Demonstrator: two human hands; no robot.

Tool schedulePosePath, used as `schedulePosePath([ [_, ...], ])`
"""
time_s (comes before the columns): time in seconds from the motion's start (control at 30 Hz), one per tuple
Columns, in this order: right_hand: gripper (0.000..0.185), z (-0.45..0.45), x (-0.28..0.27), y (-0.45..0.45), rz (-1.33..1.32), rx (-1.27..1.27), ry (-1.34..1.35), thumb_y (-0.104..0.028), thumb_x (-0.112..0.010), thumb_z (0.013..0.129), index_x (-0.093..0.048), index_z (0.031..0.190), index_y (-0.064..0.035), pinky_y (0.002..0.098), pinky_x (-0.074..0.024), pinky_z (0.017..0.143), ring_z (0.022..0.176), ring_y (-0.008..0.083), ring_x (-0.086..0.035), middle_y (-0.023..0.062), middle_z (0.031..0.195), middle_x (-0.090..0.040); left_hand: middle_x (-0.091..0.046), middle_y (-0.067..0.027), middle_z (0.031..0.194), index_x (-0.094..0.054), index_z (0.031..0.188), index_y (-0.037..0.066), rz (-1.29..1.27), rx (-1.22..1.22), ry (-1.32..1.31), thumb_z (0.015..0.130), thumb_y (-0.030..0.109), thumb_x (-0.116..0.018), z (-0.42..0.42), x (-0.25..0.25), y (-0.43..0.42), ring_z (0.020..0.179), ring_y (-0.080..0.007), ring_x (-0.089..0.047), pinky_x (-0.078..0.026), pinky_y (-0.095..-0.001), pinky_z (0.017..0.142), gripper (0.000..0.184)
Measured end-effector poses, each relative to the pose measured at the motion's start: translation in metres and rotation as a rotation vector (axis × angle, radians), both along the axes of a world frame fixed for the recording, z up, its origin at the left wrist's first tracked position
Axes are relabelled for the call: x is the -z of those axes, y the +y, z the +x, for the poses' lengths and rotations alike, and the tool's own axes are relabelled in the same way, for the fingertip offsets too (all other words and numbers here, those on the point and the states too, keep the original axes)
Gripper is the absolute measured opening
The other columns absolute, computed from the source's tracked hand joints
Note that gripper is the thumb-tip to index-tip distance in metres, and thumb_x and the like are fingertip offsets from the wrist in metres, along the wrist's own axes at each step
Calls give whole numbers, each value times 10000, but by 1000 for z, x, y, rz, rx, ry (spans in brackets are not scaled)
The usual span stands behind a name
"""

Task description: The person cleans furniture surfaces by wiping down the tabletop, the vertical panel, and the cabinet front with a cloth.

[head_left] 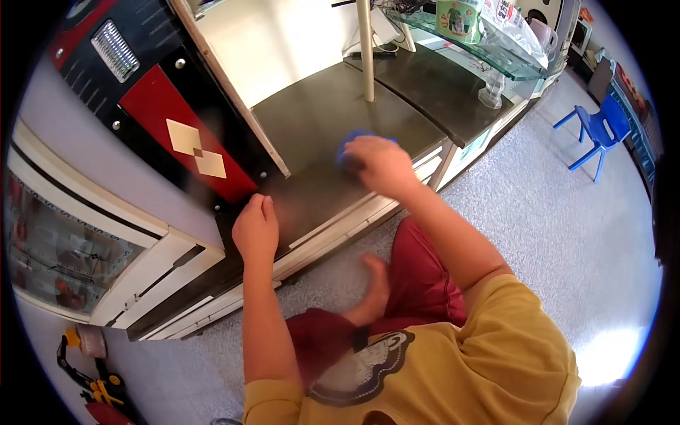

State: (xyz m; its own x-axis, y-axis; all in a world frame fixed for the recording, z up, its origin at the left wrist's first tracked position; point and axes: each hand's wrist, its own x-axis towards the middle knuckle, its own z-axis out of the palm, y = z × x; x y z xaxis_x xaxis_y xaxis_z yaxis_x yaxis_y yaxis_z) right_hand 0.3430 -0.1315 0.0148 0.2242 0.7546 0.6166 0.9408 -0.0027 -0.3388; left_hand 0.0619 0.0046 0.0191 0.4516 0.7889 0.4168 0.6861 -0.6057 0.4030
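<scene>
My right hand (pixel 380 164) is closed around a blue cloth (pixel 348 147), pressed to the dark top of the low cabinet (pixel 312 127). Most of the cloth is hidden under the fingers and slightly blurred. My left hand (pixel 256 230) is closed at the lower corner of a tall black and red panel (pixel 156 106), which looks like a speaker front. Its fingers curl away from view, so what they hold, if anything, cannot be made out. Two cream squares mark the red part of the panel.
A pale pole (pixel 367 57) rises from the cabinet top. Behind it, a glass shelf (pixel 489 57) bears a green tub (pixel 459 20) and a plastic bag (pixel 511 28). A glass-fronted cabinet (pixel 67 241) stands left. A blue chair (pixel 601 127) is on the speckled floor at right.
</scene>
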Motion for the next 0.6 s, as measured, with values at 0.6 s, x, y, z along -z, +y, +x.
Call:
schedulePosePath([
  [0.6, 354, -3, -26, -9, -282, 260, -113, -132, -735, 874, -778, 1223, -97, 450, -521, 1144, 1366, 313, -648, 94, 1394, -742, -749, -166, 911, -649, 958, 57, 111, -9, 8, 1089, 249, -616, 4, 3, -4, 886, -411, -739, -576, -534, 761, 236],
])
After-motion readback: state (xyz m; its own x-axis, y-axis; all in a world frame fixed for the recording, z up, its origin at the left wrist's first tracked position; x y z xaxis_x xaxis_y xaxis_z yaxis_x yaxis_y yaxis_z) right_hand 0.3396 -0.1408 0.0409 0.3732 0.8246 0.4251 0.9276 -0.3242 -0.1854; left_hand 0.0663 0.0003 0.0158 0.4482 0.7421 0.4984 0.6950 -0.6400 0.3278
